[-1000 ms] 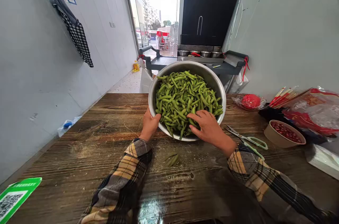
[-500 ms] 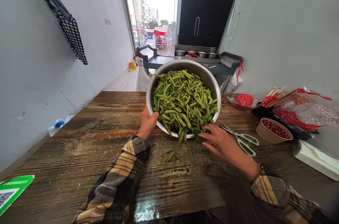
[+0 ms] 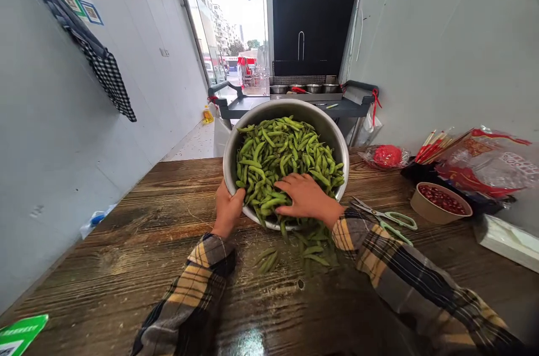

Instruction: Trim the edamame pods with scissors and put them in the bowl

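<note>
A large metal bowl [image 3: 320, 118] heaped with green edamame pods [image 3: 286, 154] is tipped toward me on the wooden table [image 3: 126, 243]. My left hand [image 3: 228, 209] grips the bowl's near left rim. My right hand [image 3: 305, 196] lies on the pods at the near edge of the heap, fingers spread and curved over them. A small pile of pods [image 3: 314, 243] lies on the table just below the rim, with a few more pods [image 3: 268, 259] to its left.
Green-handled scissors [image 3: 387, 218] lie right of the bowl. Further right are a paper bowl of red beans [image 3: 441, 201], red plastic bags [image 3: 484, 168] and chopsticks [image 3: 432, 145]. A plastic bottle [image 3: 96, 220] lies by the left wall. A grey cart [image 3: 295, 99] stands behind the table.
My right hand swept pods out of the bowl onto the table, then went back onto the heap. A pile of pods now lies below the rim. My left hand stayed on the rim.
</note>
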The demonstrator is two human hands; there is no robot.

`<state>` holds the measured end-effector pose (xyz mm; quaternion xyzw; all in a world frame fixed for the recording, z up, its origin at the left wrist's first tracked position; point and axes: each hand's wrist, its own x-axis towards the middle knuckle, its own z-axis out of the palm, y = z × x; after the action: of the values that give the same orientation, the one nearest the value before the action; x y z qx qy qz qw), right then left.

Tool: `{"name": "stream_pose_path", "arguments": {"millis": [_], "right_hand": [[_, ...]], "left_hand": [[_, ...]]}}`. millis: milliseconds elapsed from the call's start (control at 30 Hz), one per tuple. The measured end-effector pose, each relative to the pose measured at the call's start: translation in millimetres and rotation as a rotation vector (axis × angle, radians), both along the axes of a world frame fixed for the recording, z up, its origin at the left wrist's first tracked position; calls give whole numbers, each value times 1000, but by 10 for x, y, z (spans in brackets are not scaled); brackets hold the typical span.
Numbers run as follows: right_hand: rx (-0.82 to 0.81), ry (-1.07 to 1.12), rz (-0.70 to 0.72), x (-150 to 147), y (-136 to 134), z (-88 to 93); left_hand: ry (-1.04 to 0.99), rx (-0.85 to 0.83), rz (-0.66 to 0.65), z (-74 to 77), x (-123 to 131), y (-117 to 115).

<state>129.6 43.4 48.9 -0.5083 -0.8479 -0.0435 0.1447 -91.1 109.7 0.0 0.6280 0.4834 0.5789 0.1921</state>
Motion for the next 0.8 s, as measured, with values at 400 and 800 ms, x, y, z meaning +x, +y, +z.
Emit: {"name": "stream_pose_path", "arguments": {"millis": [400, 800], "right_hand": [[104, -5, 4, 436, -737, -313], [155, 338, -70, 951, -122, 8]], "left_hand": [[-41, 33, 19, 15, 54, 40], [-244, -30, -9, -90, 8, 73]]}}
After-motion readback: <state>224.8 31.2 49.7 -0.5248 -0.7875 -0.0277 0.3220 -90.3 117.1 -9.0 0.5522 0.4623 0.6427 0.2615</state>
